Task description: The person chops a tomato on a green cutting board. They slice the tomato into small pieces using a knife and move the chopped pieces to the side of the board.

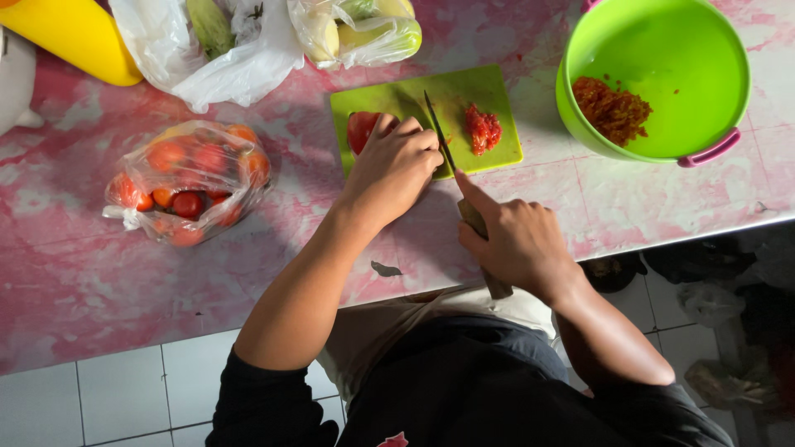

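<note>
A small green cutting board (489, 93) lies on the pink marbled counter. My left hand (396, 165) presses down on a red tomato (361, 129) at the board's left side. My right hand (513, 240) grips the wooden handle of a knife (437, 128), index finger along its spine, with the blade standing just right of my left fingers. A small heap of chopped tomato (482, 128) sits on the board to the right of the blade.
A green bowl (662, 50) with pink handles at the back right holds chopped red bits. A clear bag of tomatoes (189, 182) lies at left. White plastic bags (240, 50) with vegetables and a yellow container (74, 33) stand at the back.
</note>
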